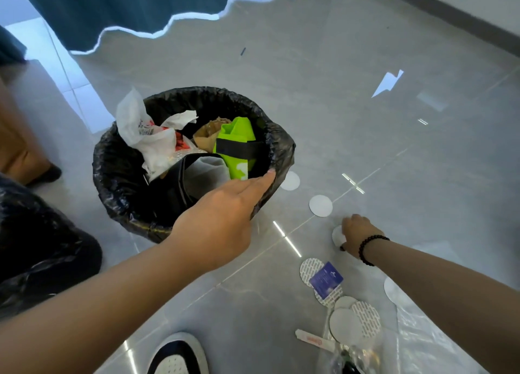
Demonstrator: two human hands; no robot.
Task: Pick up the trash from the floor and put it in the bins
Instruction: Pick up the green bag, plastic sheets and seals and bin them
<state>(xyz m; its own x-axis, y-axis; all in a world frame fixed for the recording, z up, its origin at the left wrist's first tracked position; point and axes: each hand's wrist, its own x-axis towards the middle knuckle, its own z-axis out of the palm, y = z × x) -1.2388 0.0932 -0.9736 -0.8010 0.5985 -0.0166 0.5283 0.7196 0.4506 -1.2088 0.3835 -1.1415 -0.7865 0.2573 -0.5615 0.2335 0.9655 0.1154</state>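
Progress is partial. Bin (281,148), black-lined, already holds a white bag, brown paper and a green pouch. Left hand (222,213) reaches over its near rim, fingers straight, holding nothing. Right hand (357,233) is down at the floor, fingers curled onto a white disc (336,235). Outstanding on the tiles: two more discs (320,205) near the bin, a pile of seals (354,321), a purple packet (326,279) and clear plastic film (422,342).

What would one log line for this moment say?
left hand: on black-lined bin rim | right hand: pinching white round disc on floor
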